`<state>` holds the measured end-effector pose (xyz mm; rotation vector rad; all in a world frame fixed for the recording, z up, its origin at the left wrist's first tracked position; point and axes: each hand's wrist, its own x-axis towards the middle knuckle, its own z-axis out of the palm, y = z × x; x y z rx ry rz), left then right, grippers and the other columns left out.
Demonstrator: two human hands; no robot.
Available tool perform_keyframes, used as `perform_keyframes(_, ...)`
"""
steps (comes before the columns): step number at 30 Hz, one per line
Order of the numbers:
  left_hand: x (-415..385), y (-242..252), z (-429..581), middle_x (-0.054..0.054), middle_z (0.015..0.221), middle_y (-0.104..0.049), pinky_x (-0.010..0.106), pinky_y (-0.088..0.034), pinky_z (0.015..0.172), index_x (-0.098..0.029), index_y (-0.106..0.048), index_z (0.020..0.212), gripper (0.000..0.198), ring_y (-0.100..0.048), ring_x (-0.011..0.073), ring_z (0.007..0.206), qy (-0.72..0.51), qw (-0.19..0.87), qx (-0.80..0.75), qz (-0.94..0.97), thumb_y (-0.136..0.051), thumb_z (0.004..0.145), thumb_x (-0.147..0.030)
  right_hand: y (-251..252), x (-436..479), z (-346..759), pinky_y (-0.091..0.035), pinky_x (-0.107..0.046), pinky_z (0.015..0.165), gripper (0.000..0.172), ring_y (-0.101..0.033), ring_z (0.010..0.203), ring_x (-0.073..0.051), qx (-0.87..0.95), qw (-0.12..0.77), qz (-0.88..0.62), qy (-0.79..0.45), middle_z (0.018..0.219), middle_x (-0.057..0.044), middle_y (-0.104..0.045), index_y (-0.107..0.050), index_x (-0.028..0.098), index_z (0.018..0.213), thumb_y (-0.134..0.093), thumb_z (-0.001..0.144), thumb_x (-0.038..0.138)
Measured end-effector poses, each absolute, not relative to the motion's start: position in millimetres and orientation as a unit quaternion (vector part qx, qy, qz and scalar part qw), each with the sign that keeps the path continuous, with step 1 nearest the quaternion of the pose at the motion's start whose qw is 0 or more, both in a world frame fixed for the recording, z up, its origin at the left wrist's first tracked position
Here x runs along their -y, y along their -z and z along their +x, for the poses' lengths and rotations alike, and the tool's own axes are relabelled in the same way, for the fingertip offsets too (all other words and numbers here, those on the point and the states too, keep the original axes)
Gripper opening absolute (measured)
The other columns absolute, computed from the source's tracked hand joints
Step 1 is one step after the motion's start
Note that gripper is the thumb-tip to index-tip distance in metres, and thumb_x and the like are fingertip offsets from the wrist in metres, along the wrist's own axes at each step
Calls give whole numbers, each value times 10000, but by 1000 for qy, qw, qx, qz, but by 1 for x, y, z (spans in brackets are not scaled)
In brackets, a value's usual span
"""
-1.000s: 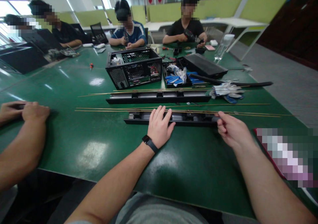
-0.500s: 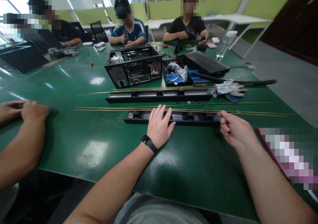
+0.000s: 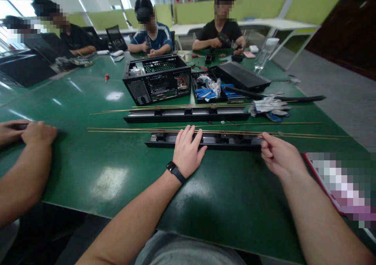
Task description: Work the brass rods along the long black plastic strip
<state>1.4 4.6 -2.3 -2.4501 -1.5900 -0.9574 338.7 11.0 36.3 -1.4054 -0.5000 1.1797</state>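
Note:
My left hand (image 3: 189,151), with a dark watch on its wrist, lies flat with fingers stretched over the middle of a long black channel-shaped rail (image 3: 176,144). Its fingertips reach the thin brass-coloured rods (image 3: 126,130) that run lengthwise along the rail and stick out past both ends. At the rail's right end my right hand (image 3: 279,153) is closed in a pinch on a thin brass rod; the exact contact is partly hidden by the fingers. Inside the rail sit small black blocks (image 3: 225,137).
Behind lies a second black rail (image 3: 188,117) with rods. Farther back are an open computer case (image 3: 158,80), a tray with gloves (image 3: 208,88), a glove pair (image 3: 270,106) and a clear bottle (image 3: 264,53). A co-worker's hands (image 3: 38,133) rest at left; other people sit opposite.
Both hands keep their places on the rail and rod. The whole view has shifted very slightly; nothing was taken or let go.

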Motion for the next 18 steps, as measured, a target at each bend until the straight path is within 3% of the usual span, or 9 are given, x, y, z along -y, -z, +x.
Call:
perform_keyframes(7,-5,1,0,226,1845,-711,716,-457,1526,-220,-733,1740,573,-618,431,1797,308,30,513,-801,-779,1174,-294,-39,-9,336,-266,-179,344,231,-411,404,-57,201,586,-607,-498,677,36,-641,-787,218,944,-984,1043,289)
perform_keyframes(11,-5,0,0,229,1850,-706,731,-452,1525,-227,-726,1751,584,-607,437,1806,307,25,514,-801,-773,1173,-297,-38,-9,337,-268,-185,336,280,-423,406,-67,217,589,-597,-500,677,43,-643,-781,231,960,-1047,982,316)
perform_keyframes(18,-5,1,0,211,1841,-718,724,-452,1529,-248,-726,1753,595,-614,431,1802,314,30,514,-798,-793,1165,-302,-33,-11,338,-251,-185,334,290,-409,410,-67,220,595,-598,-490,681,37,-639,-774,241,942,-1038,1004,345)
